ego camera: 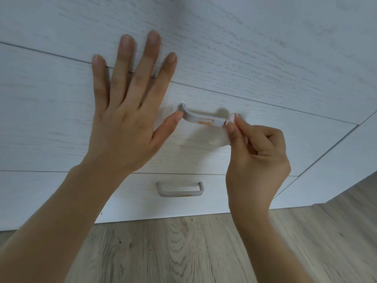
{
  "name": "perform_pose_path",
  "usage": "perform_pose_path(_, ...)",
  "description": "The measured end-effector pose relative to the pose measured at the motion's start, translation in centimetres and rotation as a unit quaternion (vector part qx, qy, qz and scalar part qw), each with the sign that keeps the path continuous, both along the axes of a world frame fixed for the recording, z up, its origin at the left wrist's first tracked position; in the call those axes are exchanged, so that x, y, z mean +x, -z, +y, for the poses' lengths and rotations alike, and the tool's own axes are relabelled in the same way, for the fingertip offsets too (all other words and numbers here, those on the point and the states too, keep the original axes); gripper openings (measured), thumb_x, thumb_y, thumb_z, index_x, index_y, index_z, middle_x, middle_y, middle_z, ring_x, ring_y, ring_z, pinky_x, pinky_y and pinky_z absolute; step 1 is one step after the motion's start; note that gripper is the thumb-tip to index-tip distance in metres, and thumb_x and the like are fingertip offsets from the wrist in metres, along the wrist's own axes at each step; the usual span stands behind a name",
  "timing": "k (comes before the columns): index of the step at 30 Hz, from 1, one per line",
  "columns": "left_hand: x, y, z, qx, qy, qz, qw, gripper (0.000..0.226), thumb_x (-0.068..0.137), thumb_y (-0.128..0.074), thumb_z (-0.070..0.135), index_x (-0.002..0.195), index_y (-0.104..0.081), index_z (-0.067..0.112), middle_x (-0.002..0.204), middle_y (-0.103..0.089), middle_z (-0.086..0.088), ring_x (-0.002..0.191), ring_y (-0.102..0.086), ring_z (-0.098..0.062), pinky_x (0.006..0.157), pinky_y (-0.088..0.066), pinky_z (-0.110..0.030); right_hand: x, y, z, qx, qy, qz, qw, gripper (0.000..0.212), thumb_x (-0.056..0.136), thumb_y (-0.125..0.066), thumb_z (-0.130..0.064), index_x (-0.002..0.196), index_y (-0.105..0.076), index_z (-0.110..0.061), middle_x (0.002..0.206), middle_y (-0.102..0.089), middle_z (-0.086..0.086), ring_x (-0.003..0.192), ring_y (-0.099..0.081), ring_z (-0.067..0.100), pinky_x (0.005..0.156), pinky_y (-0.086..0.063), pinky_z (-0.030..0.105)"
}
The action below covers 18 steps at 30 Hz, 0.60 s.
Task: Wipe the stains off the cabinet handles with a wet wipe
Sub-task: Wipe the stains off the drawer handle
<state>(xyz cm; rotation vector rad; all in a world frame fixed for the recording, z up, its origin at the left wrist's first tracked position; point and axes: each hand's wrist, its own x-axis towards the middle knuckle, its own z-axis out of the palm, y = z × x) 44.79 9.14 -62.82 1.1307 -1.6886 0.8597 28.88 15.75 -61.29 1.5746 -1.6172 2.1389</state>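
A white cabinet [255,58] with drawers fills the view. The upper drawer's grey handle [195,116] carries an orange stain [205,121] near its right end. My right hand [255,156] pinches a white wet wipe [221,137] against the handle's right end, and the wipe hangs below the fingers. My left hand [126,113] lies flat on the drawer front with fingers spread, its thumb tip touching the handle's left end. On the drawer below, a second grey handle [180,189] shows orange smears along its bottom bar.
A light wooden floor [193,248] runs under the cabinet. The cabinet's right corner edge [330,150] slants down to the floor at the right.
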Motion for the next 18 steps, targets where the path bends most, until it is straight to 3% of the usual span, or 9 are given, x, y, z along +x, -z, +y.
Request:
perform_pose_path(4,-0.1,0.0,0.0,0.0,-0.002,-0.001,1.0,0.062,0.102,-0.027,0.048,0.151,-0.015,0.013,0.154,-0.018,-0.019,0.14,-0.008,-0.04,0.112,0.002,-0.053,0.8,0.1,0.0,-0.007,-0.007,0.055,0.998,0.017,0.082,-0.07,-0.012,0.098,-0.072,-0.015,0.078,-0.05,-0.012,0.07,-0.051,-0.007,0.079,-0.045,0.009)
perform_pose_path(9,0.0,0.0,0.0,-0.003,-0.001,-0.003,1.0,0.062,0.102,-0.026,0.049,0.151,-0.016,0.013,0.154,-0.017,-0.019,0.14,-0.007,-0.04,0.113,0.006,-0.049,1.2,0.1,-0.1,-0.014,-0.003,0.039,0.999,0.017,0.082,-0.069,-0.01,0.099,-0.072,-0.013,0.079,-0.048,-0.014,0.071,-0.051,-0.007,0.078,-0.042,0.005)
perform_pose_path(14,-0.2,0.0,-0.1,-0.005,-0.009,-0.003,1.0,0.062,0.102,-0.028,0.048,0.151,-0.018,0.012,0.154,-0.019,-0.02,0.139,-0.009,-0.041,0.112,-0.001,-0.056,1.5,0.2,-0.1,-0.017,-0.002,0.053,0.998,0.019,0.083,-0.068,-0.01,0.101,-0.071,-0.015,0.079,-0.048,-0.015,0.069,-0.049,-0.006,0.082,-0.049,0.018)
perform_pose_path(18,0.0,0.0,-0.1,-0.007,-0.015,-0.007,1.0,0.062,0.102,-0.026,0.049,0.151,-0.015,0.013,0.154,-0.018,-0.019,0.14,-0.008,-0.04,0.113,-0.001,-0.055,0.5,0.1,0.0,-0.013,-0.002,0.058,0.998,0.02,0.083,-0.069,-0.012,0.102,-0.07,-0.017,0.08,-0.049,-0.014,0.07,-0.05,-0.007,0.073,-0.042,0.007)
